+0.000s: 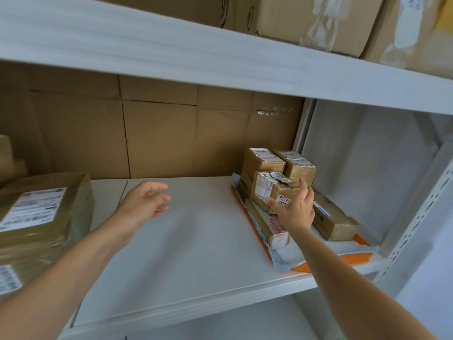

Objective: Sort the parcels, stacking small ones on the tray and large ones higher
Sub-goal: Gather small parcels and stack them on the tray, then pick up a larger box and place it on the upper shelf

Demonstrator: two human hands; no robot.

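An orange tray (358,258) lined with white padding sits at the right end of the middle shelf. Several small brown parcels are stacked on it. My right hand (295,209) grips the front small parcel (268,188), thumb on its left side and fingers over its top right. Two more small parcels (282,160) stand behind it, and flat ones lie under and beside it. My left hand (144,201) hovers open above the bare shelf, holding nothing. A large taped parcel (41,212) lies at the left edge of the shelf.
Large cardboard boxes (306,20) fill the upper shelf. Flattened cardboard (159,133) lines the back wall. A white perforated upright (421,217) bounds the shelf on the right. Between the large parcel and the tray lies the white shelf board (191,241).
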